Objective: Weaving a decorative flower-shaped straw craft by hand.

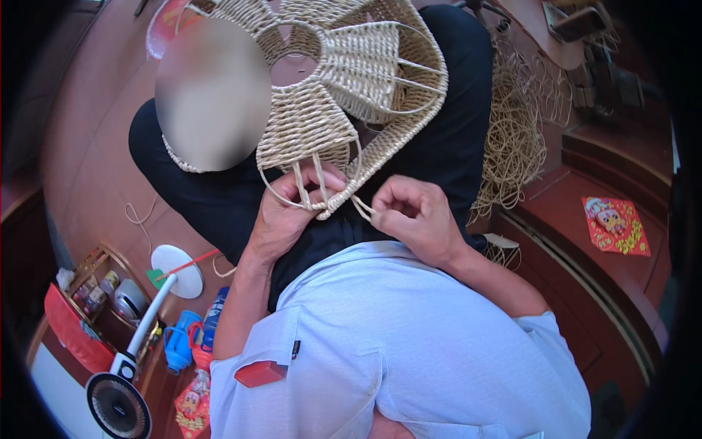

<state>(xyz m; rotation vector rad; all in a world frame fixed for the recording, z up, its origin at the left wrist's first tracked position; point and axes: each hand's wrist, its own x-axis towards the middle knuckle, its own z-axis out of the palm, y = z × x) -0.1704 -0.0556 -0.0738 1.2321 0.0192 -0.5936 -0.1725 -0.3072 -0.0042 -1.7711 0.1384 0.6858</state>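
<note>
Wooden rack [110,316]: at far left, split into compartments; one holds small jars [110,282], the next a rounded silvery object [130,298]; a red cloth [69,329] hangs along its outer side.
Fan [119,406]: dark round head, white stem, round white base [189,276] on the floor.
Blue plastic jug [179,344]: beside the rack, near a dark blue bottle [214,316]; contents of both cannot be told.
Shirt pocket [270,338]: a red box [261,374] sits in it, one end sticking out.
Left hand [287,208]: nearly closed, thumb and curled fingers pinching the basket's near corner.
Woven basket [303,130]: across the person's lap, straw-coloured, with a round opening through which the floor shows; woven panels fan out from that ring toward a thick outer rim; a blurred patch hides its left part.
Right hand [418,214]: fingers curled in, thumb and fingertips closed on a doubled cord [360,206] running from the same corner.
Cord heap [514,135]: loose coils on the floor, right of the lap.
Tabletop [540,35]: upper right, carrying a dark flat device [578,25].
Red paper decoration [616,225]: far right, diamond-shaped, with a cartoon figure.
</note>
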